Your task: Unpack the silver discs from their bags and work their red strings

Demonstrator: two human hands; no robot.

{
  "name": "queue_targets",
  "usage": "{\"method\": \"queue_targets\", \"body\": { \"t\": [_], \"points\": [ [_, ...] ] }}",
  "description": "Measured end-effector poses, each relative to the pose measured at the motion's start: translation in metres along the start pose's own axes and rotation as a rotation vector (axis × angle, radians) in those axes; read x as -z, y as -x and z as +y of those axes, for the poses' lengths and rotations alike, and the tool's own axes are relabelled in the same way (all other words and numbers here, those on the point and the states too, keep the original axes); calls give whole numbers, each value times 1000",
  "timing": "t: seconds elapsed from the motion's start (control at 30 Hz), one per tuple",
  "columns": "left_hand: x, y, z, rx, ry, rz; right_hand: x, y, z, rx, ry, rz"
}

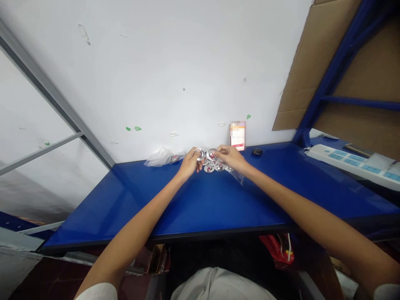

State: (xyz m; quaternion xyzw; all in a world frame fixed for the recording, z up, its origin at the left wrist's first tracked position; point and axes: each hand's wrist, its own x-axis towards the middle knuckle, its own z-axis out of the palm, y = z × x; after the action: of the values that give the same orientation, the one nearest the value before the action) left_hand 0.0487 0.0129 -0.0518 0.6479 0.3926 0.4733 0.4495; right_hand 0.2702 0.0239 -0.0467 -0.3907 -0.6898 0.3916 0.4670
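Near the back of the blue table, my left hand (188,163) pinches a round silver metal disc (200,154) by its edge. My right hand (230,157) grips a second silver disc (211,154), which shows some red near its middle. The two discs are held up side by side, close together. Below them several similar discs (209,168) with red marks lie in a loose pile, partly covered by my hands. A clear plastic bag (238,177) sticks out from under my right wrist. What the red parts are is too small to tell.
Another clear plastic bag (159,157) lies by the wall at left. A phone (238,136) leans on the wall, beside a small black round object (257,152). A white power strip (353,162) runs along the right side of the blue table (125,200).
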Motion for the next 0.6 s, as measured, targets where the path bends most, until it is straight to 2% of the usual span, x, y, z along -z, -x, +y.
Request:
{"method": "queue_targets", "body": {
  "t": [0.13,0.23,0.3,0.37,0.5,0.6],
  "points": [
    [13,-4,-5,107,-21,-44,6,-1,3,-61,-35,-17],
    [10,-5,-14,185,16,-96,5,-1,6,-49,-18,-115],
    [8,-7,-19,175,8,-109,5,-1,7,-49,-6,-148],
    [10,-9,-23,72,-168,-81,7,-3,8,-59,11,-134],
    [24,-12,-28,-208,-704,41,23,-10,11,-56,158,-58],
    [26,-11,-33,-277,-856,62,37,-16,16,-56,314,-11]
  ]
}}
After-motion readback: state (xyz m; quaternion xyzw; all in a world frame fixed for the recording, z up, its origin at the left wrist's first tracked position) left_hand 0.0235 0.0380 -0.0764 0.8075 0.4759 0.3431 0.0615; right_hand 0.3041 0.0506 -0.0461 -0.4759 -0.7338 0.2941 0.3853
